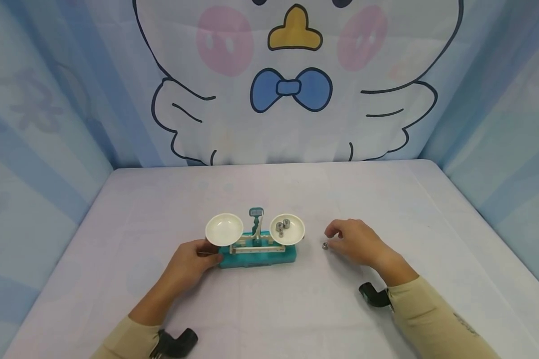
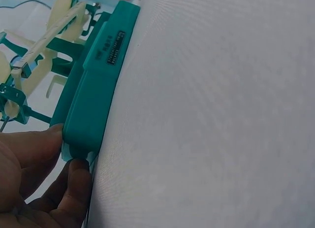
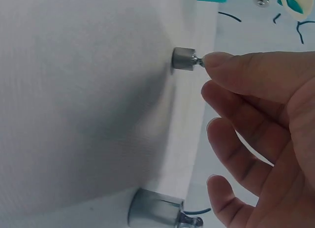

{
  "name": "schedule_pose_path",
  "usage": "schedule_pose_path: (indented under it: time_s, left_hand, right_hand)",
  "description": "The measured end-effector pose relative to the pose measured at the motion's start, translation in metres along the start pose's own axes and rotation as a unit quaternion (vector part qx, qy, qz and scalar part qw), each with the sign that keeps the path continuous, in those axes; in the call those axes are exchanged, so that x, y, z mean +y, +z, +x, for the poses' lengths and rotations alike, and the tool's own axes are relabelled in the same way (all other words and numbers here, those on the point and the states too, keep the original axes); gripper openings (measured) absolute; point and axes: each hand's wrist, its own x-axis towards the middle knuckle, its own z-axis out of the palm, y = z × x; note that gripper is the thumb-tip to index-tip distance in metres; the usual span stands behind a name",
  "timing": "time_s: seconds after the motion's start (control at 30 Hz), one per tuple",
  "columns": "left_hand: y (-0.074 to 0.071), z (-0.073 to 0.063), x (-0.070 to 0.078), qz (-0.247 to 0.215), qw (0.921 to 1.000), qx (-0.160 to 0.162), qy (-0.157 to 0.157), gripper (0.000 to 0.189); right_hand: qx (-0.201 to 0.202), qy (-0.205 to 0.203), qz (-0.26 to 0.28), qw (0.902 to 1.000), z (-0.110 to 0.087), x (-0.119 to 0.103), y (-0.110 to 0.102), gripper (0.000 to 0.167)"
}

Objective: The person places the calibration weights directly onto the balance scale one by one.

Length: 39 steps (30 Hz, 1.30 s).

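A teal balance scale (image 1: 258, 255) with two cream pans stands mid-table. My left hand (image 1: 189, 264) grips the left end of its base, the thumb (image 2: 37, 144) on one side and curled fingers beneath. Several metal weights (image 1: 280, 227) lie in the right pan; nothing shows in the left pan (image 1: 224, 229). Right of the scale, my right hand (image 1: 357, 243) hovers beside a small knobbed weight (image 3: 183, 59) standing on the table. The thumb tip overlaps its knob, while the other fingers are spread loosely apart from it.
A larger knobbed weight (image 3: 155, 208) stands on the table, lower in the right wrist view. White cloth (image 1: 269, 309) covers the table. Printed fabric walls (image 1: 292, 134) rise at the back and both sides. Black wrist cameras (image 1: 177, 344) hang beneath the sleeves.
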Motion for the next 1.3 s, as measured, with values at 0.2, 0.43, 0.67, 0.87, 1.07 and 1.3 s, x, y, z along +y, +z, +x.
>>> schedule_pose_path:
  time_s: [0.2,0.43,0.67,0.87,1.07,1.3]
  left_hand:
    - [0.001,0.001,-0.001,-0.001,1.0000,0.001,0.002,0.032]
    - [0.001,0.001,-0.001,0.001,1.0000,0.003,0.000,0.032]
    - [0.001,0.001,-0.001,0.002,1.0000,0.001,0.001,0.033]
    - [0.001,0.000,-0.001,0.004,1.0000,0.002,0.000,0.033]
    - [0.001,0.000,0.000,0.004,1.0000,0.004,-0.002,0.033]
    - [0.001,0.000,-0.001,0.007,0.9999,0.006,0.006,0.032]
  right_hand:
    - [-0.001,-0.009,-0.032,0.9995,0.004,-0.002,0.009,0.011]
    - [0.004,-0.018,-0.040,0.9990,0.004,-0.004,0.012,0.008]
    - [0.032,-0.032,-0.024,0.9987,-0.001,-0.012,-0.002,0.008]
    - [0.065,-0.066,-0.019,0.9955,-0.006,-0.027,-0.017,0.008]
    - [0.086,-0.080,-0.013,0.9930,-0.008,-0.040,-0.023,0.011]
    - [0.097,-0.119,-0.001,0.9881,-0.003,-0.053,-0.022,0.011]
